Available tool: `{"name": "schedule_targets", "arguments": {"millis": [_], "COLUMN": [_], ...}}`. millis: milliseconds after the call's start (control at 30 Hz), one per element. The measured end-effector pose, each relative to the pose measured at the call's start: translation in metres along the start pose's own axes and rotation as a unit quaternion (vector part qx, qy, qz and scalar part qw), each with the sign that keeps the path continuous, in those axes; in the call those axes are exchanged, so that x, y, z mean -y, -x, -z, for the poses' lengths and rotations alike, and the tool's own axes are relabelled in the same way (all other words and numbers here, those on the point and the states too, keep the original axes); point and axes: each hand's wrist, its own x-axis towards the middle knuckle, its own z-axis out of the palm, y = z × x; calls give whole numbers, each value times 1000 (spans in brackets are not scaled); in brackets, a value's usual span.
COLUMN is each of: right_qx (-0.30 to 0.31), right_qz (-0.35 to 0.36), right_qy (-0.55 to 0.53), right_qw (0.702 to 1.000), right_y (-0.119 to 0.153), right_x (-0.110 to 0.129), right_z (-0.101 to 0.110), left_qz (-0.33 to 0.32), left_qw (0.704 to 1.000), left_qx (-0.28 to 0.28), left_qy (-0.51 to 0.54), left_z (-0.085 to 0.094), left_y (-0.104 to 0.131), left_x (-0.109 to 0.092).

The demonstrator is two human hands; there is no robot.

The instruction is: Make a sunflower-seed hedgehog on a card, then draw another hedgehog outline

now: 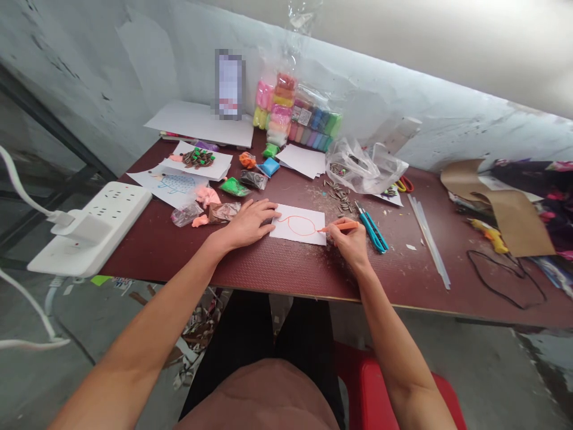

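Observation:
A small white sheet of paper (293,239) lies on the table before me, bearing an orange outline of a rounded shape with a wavy line at its left. My right hand (351,243) grips an orange pen (342,226), its tip at the right end of the drawn outline. Flat on the left edge of the sheet rests my left hand (251,223), fingers stretched out and holding nothing. Just right of my right hand is a teal utility knife (372,228). Sunflower seeds (339,194) are scattered behind the sheet.
Left stand a white power strip (96,224), clay packets (235,187) and a blue drawing (174,182). Bagged colored clay (282,110) leans on the wall beside a blurred phone (230,85). Rightward are a plastic bag (364,164), glue sticks (430,242) and a yellow glue gun (490,234).

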Motion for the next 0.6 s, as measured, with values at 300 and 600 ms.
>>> {"name": "schedule_targets", "arguments": {"millis": [300,600], "right_qx": [2,-21], "right_qz": [-13,17], "right_qy": [0,24], "right_qw": [1000,999], "right_y": [1,0], "right_x": [1,-6], "right_z": [-5,-1], "left_qz": [7,-3], "left_qw": [1000,1000], "left_qx": [11,-3], "left_qy": [-1,1], "left_z": [2,0], "left_y": [-1,0], "left_x": [-2,0]}}
